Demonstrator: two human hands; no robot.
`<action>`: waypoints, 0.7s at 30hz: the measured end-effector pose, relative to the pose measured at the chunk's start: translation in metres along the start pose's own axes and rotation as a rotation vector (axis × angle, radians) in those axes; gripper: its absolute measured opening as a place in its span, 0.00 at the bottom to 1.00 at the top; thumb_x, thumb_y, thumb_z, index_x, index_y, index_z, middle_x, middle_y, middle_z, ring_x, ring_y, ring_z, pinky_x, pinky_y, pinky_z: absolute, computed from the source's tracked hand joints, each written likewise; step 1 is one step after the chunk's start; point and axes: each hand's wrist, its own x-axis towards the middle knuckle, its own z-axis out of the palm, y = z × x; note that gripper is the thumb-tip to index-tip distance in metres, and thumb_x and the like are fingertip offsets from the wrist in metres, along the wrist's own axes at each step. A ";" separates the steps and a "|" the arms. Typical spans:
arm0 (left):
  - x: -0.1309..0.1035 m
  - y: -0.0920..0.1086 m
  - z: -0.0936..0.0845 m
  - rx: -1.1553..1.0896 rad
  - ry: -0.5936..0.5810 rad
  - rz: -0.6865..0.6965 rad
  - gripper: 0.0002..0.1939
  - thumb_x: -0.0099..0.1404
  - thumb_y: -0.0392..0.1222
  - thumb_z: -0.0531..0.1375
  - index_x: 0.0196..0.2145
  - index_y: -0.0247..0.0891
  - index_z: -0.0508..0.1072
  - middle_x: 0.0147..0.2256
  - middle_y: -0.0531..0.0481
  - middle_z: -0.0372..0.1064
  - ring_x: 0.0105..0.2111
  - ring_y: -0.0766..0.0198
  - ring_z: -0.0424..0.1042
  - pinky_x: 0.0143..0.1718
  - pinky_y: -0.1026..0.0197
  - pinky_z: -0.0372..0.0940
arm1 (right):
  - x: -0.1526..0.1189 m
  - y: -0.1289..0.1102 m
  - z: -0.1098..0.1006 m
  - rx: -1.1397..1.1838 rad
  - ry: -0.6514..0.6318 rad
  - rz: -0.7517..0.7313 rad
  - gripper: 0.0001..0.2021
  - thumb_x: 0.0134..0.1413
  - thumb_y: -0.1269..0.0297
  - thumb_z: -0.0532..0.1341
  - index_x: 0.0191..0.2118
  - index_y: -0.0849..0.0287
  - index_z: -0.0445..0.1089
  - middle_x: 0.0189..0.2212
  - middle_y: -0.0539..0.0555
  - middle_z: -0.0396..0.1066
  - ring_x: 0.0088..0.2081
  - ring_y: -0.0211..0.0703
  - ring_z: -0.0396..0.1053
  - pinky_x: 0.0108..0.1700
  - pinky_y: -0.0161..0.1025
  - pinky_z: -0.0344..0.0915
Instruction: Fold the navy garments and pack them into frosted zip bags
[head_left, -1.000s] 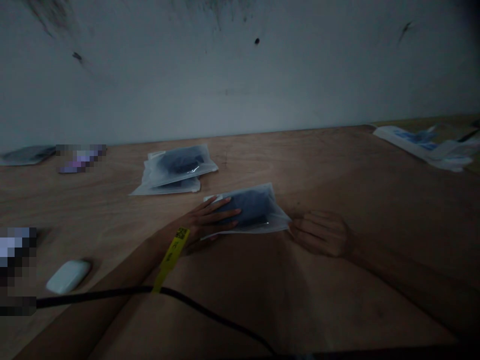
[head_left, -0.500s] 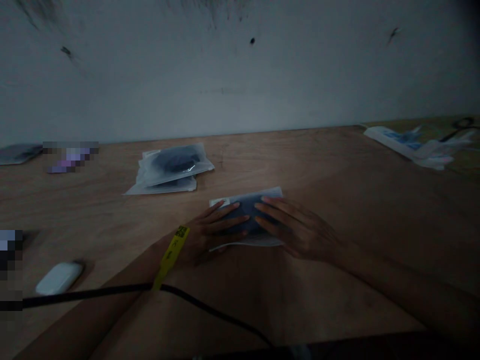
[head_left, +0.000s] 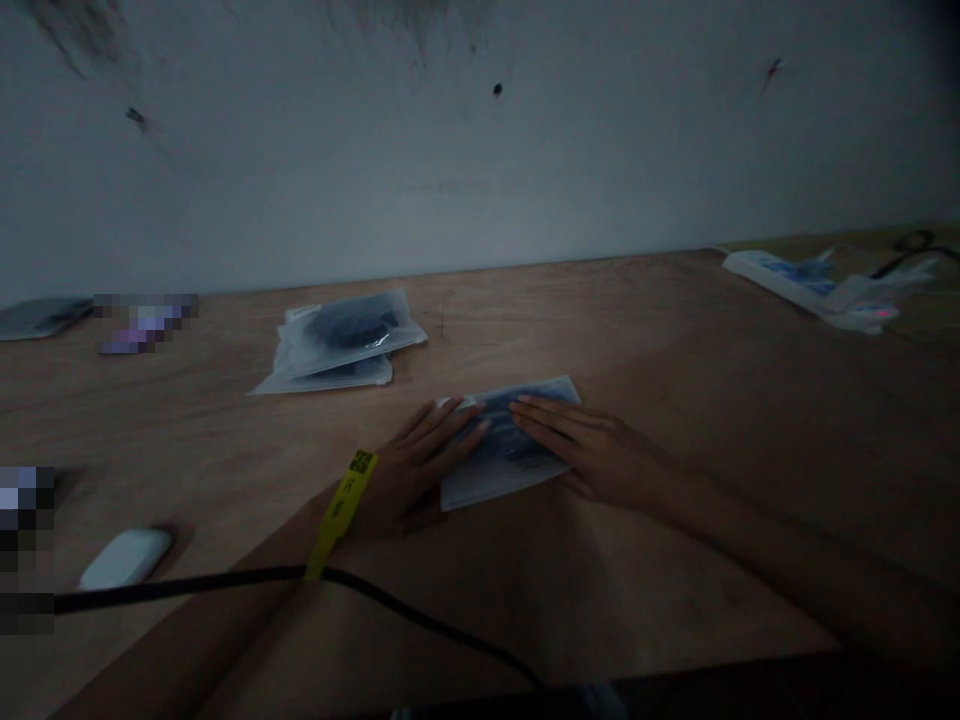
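A frosted plastic bag [head_left: 502, 465] with something dark inside lies flat on the wooden table, slightly tilted. On its left part rest the fingers of my left hand [head_left: 424, 455], stretched and a little apart. My right hand [head_left: 592, 440] lies flat over the bag's right part, its fingers straight and near each other. Behind and to the left, more frosted bags [head_left: 352, 325] with dark contents are stacked. A yellow tag [head_left: 343, 510] hangs by my left wrist on a black cable.
The black cable [head_left: 420, 615] runs across the front of the view over my left forearm. A white rounded object [head_left: 126, 558] sits at the left of the table [head_left: 637, 600]. Clear plastic wrappers [head_left: 847, 300] lie at the back right, and a dark flat packet [head_left: 41, 318] at the back left.
The bag under my hands has turned slightly and shifted a little to the right. My right hand's fingers have drawn closer to each other.
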 end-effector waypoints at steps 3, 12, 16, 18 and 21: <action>-0.001 -0.002 0.002 -0.008 -0.012 -0.065 0.46 0.71 0.58 0.54 0.72 0.40 0.30 0.72 0.42 0.28 0.71 0.45 0.32 0.69 0.38 0.40 | -0.006 0.022 -0.003 -0.068 0.012 0.071 0.37 0.47 0.77 0.56 0.67 0.63 0.56 0.63 0.62 0.62 0.64 0.52 0.60 0.66 0.53 0.59; 0.000 -0.004 -0.001 -0.055 -0.112 -0.087 0.41 0.72 0.60 0.51 0.72 0.45 0.36 0.72 0.45 0.32 0.71 0.43 0.33 0.69 0.36 0.37 | -0.036 0.089 -0.006 -0.297 0.050 0.495 0.24 0.55 0.77 0.49 0.57 0.62 0.66 0.54 0.64 0.72 0.55 0.56 0.70 0.55 0.55 0.68; 0.000 -0.004 -0.002 -0.067 -0.109 -0.081 0.41 0.72 0.61 0.51 0.72 0.45 0.36 0.72 0.45 0.32 0.71 0.44 0.33 0.70 0.37 0.36 | -0.039 0.100 -0.015 -0.190 0.035 0.510 0.27 0.46 0.75 0.55 0.56 0.63 0.64 0.50 0.65 0.71 0.53 0.59 0.69 0.52 0.55 0.69; 0.001 -0.004 -0.003 -0.064 -0.120 -0.087 0.40 0.72 0.61 0.51 0.72 0.45 0.36 0.72 0.44 0.32 0.71 0.44 0.33 0.70 0.37 0.36 | -0.036 0.097 -0.021 -0.148 0.024 0.455 0.28 0.42 0.72 0.59 0.55 0.63 0.64 0.51 0.65 0.69 0.54 0.62 0.67 0.55 0.60 0.66; 0.001 -0.003 -0.004 -0.067 -0.112 -0.090 0.40 0.72 0.60 0.51 0.72 0.45 0.37 0.72 0.44 0.33 0.71 0.45 0.34 0.70 0.38 0.37 | -0.026 0.075 -0.025 -0.121 0.067 0.336 0.31 0.43 0.65 0.63 0.58 0.60 0.63 0.58 0.64 0.62 0.62 0.67 0.58 0.66 0.70 0.47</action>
